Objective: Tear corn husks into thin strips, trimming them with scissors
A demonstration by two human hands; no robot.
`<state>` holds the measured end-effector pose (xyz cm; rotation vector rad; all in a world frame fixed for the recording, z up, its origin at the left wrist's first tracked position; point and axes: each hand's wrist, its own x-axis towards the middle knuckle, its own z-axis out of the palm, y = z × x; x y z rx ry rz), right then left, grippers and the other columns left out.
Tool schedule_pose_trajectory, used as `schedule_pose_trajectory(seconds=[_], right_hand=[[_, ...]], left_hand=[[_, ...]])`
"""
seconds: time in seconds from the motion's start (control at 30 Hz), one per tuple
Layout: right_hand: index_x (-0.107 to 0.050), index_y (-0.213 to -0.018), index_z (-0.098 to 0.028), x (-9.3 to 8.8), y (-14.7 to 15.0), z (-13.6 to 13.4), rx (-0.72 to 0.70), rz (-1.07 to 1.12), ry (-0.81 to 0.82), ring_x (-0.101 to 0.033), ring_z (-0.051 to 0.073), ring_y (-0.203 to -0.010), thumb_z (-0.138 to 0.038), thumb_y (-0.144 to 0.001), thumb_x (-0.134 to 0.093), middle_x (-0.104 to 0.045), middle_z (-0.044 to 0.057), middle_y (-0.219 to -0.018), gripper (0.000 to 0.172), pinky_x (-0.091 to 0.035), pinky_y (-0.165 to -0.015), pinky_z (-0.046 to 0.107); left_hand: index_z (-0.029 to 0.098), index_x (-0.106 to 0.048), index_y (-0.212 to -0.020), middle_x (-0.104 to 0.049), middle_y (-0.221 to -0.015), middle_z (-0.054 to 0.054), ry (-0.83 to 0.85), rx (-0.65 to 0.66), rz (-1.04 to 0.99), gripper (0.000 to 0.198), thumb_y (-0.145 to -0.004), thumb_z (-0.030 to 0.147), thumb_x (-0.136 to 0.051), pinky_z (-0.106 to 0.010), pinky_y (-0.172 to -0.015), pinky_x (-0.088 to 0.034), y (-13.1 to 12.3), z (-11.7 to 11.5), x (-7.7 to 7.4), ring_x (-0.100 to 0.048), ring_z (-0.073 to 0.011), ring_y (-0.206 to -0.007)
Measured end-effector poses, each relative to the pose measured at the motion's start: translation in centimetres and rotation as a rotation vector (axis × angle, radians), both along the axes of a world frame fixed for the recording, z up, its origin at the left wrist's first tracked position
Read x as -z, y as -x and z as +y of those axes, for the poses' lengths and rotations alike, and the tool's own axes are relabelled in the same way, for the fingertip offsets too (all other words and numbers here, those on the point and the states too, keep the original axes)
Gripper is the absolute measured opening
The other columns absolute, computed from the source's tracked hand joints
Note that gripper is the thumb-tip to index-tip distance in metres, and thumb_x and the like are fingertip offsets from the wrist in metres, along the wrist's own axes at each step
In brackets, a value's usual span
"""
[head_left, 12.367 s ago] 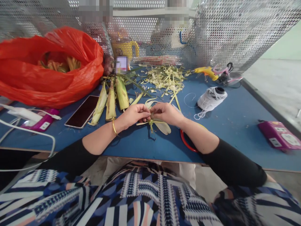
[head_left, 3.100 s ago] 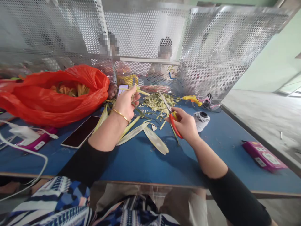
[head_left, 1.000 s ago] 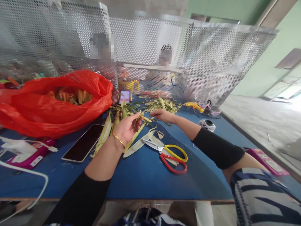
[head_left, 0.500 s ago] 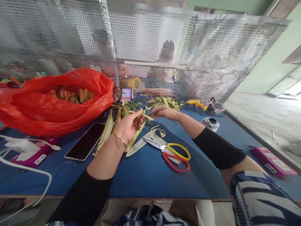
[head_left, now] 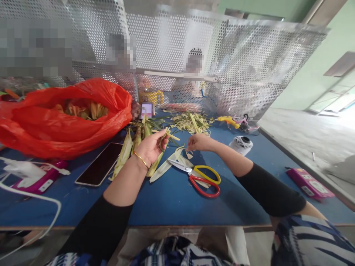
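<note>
My left hand (head_left: pixel 150 148) is raised over the blue table (head_left: pixel 166 201), its fingers pinched on a small bundle of green and yellow husk strips (head_left: pixel 166 135). My right hand (head_left: pixel 199 142) hovers just right of it with fingers curled together near a pale husk scrap (head_left: pixel 189 155); what it holds, if anything, I cannot make out. Red-and-yellow-handled scissors (head_left: pixel 198 176) lie on the table below my right hand. Long pale husk leaves (head_left: pixel 163 168) lie under my left hand.
A red plastic bag (head_left: pixel 61 118) of husks fills the left. Corn ears (head_left: pixel 130 146), a phone (head_left: pixel 98 164), a string spool (head_left: pixel 240 144), a yellow glue gun (head_left: pixel 229 120), husk trimmings (head_left: pixel 191 122), purple power strips (head_left: pixel 309 183), and a perforated metal screen (head_left: pixel 235 62) with people behind.
My right hand has drawn back from the trimmings pile toward my left hand and lowered near the scissors. My left hand keeps the strip bundle almost where it was.
</note>
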<state>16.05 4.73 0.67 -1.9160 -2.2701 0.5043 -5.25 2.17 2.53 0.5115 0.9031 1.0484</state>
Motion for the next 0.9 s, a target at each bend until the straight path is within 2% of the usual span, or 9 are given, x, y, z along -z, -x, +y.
schedule_pose_trajectory(seconds=[0.17, 0.37, 0.43, 0.53, 0.6, 0.67, 0.73, 0.8, 0.9], right_hand=[[-0.074, -0.089, -0.016, 0.7, 1.8, -3.3, 0.002, -0.198, 0.089, -0.066, 0.018, -0.080, -0.031, -0.077, -0.067, -0.074, 0.008, -0.088, 0.020, -0.039, -0.059, 0.022], [-0.075, -0.073, -0.015, -1.5, 0.7, -3.0, 0.016, -0.240, 0.220, -0.066, 0.014, -0.063, -0.015, -0.073, -0.064, -0.072, 0.003, -0.065, 0.011, -0.045, -0.060, 0.019], [-0.074, -0.080, -0.014, -2.5, -0.1, -2.7, 0.091, -0.284, 0.159, -0.069, 0.018, -0.072, -0.013, -0.074, -0.063, -0.074, 0.006, -0.073, 0.013, -0.047, -0.066, 0.022], [-0.063, -0.115, -0.008, -3.6, -0.9, -3.2, 0.282, -0.359, -0.089, -0.066, 0.027, -0.100, -0.017, -0.086, -0.051, -0.068, 0.021, -0.112, 0.032, -0.047, -0.080, 0.031], [-0.057, -0.120, -0.008, -3.8, -0.8, -4.7, 0.357, -0.392, -0.241, -0.064, 0.029, -0.103, -0.020, -0.088, -0.049, -0.063, 0.024, -0.118, 0.034, -0.046, -0.080, 0.033], [-0.064, -0.101, -0.015, -3.6, -0.4, -7.0, 0.102, -0.337, -0.087, -0.066, 0.024, -0.092, -0.022, -0.086, -0.052, -0.071, 0.014, -0.099, 0.021, -0.045, -0.071, 0.028], [-0.064, -0.097, -0.018, -3.0, 0.4, -9.4, -0.168, -0.314, 0.158, -0.067, 0.023, -0.082, -0.030, -0.079, -0.062, -0.072, 0.010, -0.092, 0.021, -0.041, -0.062, 0.026], [-0.061, -0.104, -0.015, -2.3, 1.1, -11.3, -0.230, -0.382, 0.116, -0.067, 0.026, -0.083, -0.038, -0.084, -0.055, -0.071, 0.014, -0.096, 0.031, -0.040, -0.060, 0.029], [-0.055, -0.115, -0.011, -1.3, 1.9, -12.7, -0.224, -0.431, 0.073, -0.067, 0.027, -0.083, -0.030, -0.085, -0.051, -0.070, 0.016, -0.097, 0.036, -0.039, -0.061, 0.030]], left_hand=[[0.010, -0.060, -0.065, -0.060, -0.055, 0.000, 0.003, 0.003, 0.011, 0.025, -0.090, 0.012, -0.057, -0.014, -0.036, -0.037, -0.3, -0.1, 0.4, -0.052, -0.0044, -0.041], [0.010, -0.061, -0.065, -0.061, -0.056, -0.001, -0.028, 0.038, 0.072, 0.024, -0.089, 0.011, -0.058, -0.014, -0.037, -0.037, -0.8, -0.5, 0.6, -0.052, -0.0044, -0.040], [0.010, -0.062, -0.067, -0.062, -0.057, -0.001, -0.060, 0.042, 0.093, 0.023, -0.089, 0.010, -0.057, -0.014, -0.038, -0.039, -0.9, -0.7, 0.6, -0.054, -0.0050, -0.042], [0.010, -0.064, -0.069, -0.064, -0.060, -0.003, -0.096, 0.049, 0.127, 0.019, -0.087, 0.008, -0.057, -0.015, -0.039, -0.040, -1.0, -0.9, 0.5, -0.056, -0.0062, -0.044], [0.010, -0.064, -0.069, -0.065, -0.062, -0.003, -0.108, 0.047, 0.151, 0.017, -0.085, 0.006, -0.060, -0.015, -0.038, -0.038, -1.1, -1.0, 0.5, -0.055, -0.0058, -0.044], [0.010, -0.064, -0.067, -0.065, -0.062, -0.004, -0.118, 0.029, 0.158, 0.017, -0.083, 0.006, -0.062, -0.014, -0.037, -0.035, -1.1, -0.9, 0.6, -0.053, -0.0048, -0.042], [0.010, -0.064, -0.065, -0.065, -0.060, -0.004, -0.123, 0.009, 0.150, 0.017, -0.082, 0.007, -0.064, -0.013, -0.036, -0.033, -1.1, -0.8, 0.7, -0.051, -0.0041, -0.041], [0.011, -0.064, -0.065, -0.065, -0.059, -0.004, -0.130, -0.001, 0.141, 0.016, -0.081, 0.008, -0.065, -0.013, -0.036, -0.031, -1.2, -0.8, 0.9, -0.051, -0.0042, -0.041], [0.011, -0.065, -0.066, -0.065, -0.060, -0.004, -0.155, -0.002, 0.143, 0.013, -0.080, 0.009, -0.066, -0.014, -0.036, -0.031, -1.3, -0.8, 1.2, -0.052, -0.0049, -0.042]])
